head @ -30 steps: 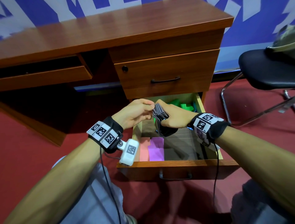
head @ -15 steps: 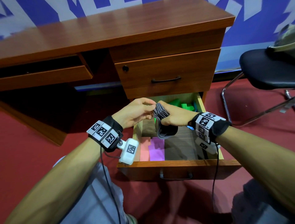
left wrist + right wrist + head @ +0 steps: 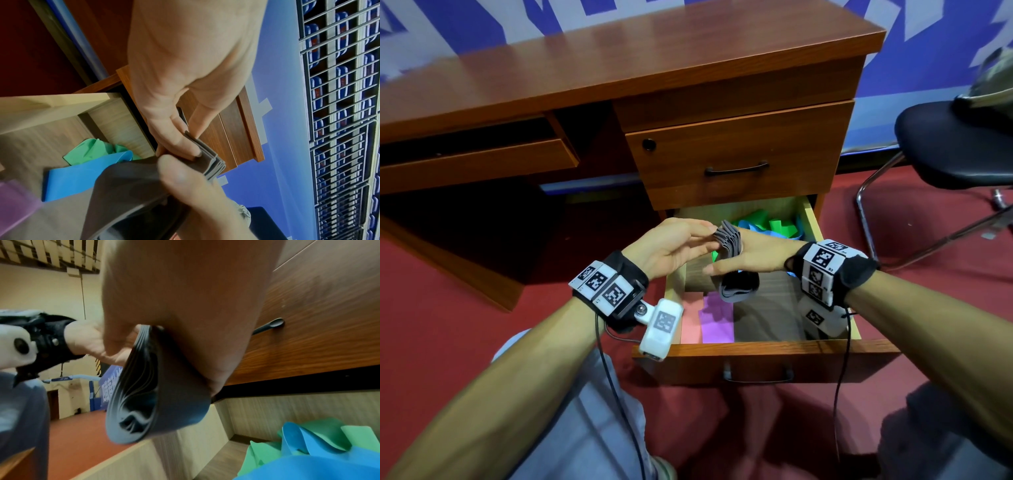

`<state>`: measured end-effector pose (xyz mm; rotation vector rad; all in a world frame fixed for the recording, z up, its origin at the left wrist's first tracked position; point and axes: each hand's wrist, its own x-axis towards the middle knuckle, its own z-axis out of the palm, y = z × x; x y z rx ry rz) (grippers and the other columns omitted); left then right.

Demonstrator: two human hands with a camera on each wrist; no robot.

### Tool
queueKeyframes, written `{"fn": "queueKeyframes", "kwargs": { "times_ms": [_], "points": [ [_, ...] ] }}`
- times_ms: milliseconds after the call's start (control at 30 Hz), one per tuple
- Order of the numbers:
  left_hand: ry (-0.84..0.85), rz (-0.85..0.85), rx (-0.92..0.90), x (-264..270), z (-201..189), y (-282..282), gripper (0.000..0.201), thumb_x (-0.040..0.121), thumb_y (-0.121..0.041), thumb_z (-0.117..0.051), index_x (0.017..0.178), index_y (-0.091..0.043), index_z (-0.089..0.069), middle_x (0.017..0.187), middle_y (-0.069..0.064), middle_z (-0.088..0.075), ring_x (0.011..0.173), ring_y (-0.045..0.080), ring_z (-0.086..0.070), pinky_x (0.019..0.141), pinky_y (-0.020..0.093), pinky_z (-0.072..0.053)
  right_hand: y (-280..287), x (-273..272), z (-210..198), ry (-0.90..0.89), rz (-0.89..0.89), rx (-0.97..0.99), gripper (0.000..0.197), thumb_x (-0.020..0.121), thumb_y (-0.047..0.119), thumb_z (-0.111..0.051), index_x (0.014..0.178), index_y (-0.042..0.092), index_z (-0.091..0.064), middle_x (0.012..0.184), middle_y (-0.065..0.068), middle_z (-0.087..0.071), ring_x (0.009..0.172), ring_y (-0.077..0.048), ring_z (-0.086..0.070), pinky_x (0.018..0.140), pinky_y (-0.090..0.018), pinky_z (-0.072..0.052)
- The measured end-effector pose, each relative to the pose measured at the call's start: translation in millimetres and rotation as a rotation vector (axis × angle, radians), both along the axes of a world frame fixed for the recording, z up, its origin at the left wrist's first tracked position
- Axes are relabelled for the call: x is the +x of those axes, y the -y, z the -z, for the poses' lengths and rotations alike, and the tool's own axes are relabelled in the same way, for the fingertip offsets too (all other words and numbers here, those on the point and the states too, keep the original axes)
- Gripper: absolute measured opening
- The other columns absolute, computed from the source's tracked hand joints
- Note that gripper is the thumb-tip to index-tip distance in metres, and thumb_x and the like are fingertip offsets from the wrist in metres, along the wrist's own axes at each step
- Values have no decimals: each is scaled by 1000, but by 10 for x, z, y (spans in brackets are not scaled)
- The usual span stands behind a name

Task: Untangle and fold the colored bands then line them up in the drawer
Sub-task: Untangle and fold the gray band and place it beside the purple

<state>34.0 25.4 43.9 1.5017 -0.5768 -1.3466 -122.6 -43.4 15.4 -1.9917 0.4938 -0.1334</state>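
Note:
A grey band [image 3: 727, 240], folded into several layers, hangs over the open bottom drawer [image 3: 767, 347]. Its loop [image 3: 738, 291] droops below my hands. My left hand [image 3: 710, 233] pinches the top of the folded stack [image 3: 213, 165] between thumb and fingers [image 3: 180, 146]. My right hand [image 3: 722, 267] holds the band from the other side; its thumb [image 3: 185, 178] presses on the band and its fingers stretch out to the left. From the right wrist, the layered loop [image 3: 144, 394] hangs under the palm [image 3: 185, 305]. A pink band [image 3: 690, 322] and a purple band [image 3: 717, 318] lie flat at the drawer's front left.
Loose green bands [image 3: 779, 226] and a blue band [image 3: 756, 232] lie bunched at the back of the drawer. The shut upper drawer [image 3: 736, 154] is just above my hands. A black chair [image 3: 955, 147] stands to the right on the red floor.
My right hand's fingers have straightened out to the left under the folded stack, where they were curled round it. The band and my left hand stay in about the same place.

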Motion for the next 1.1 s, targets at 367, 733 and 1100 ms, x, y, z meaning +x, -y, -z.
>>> {"fn": "queueKeyframes", "kwargs": {
  "times_ms": [367,733,1100],
  "points": [
    [253,157,-131,19,-58,80,9,93,-8,-71,99,-10,-66,73,2,-67,60,6,-59,53,15,-43,102,-106,-151,351,503,591,11,64,9,-53,74,10,-50,64,-2,-46,55,-14,-45,53,-24,-37],
    [302,488,-149,-148,11,60,22,90,-31,-74,107,-17,-74,95,-3,-70,70,1,-50,63,22,-31,261,-304,-232,578,514,873,1,76,14,-44,75,14,-44,72,-4,-40,63,-22,-40,63,-32,-38],
    [484,541,-156,-195,7,60,33,92,-32,-73,113,-6,-76,99,-5,-72,80,-2,-57,66,13,-39,294,-284,-280,755,482,1031,16,79,7,-41,87,6,-55,104,-19,-70,97,-35,-69,94,-48,-52]
  ]
}}
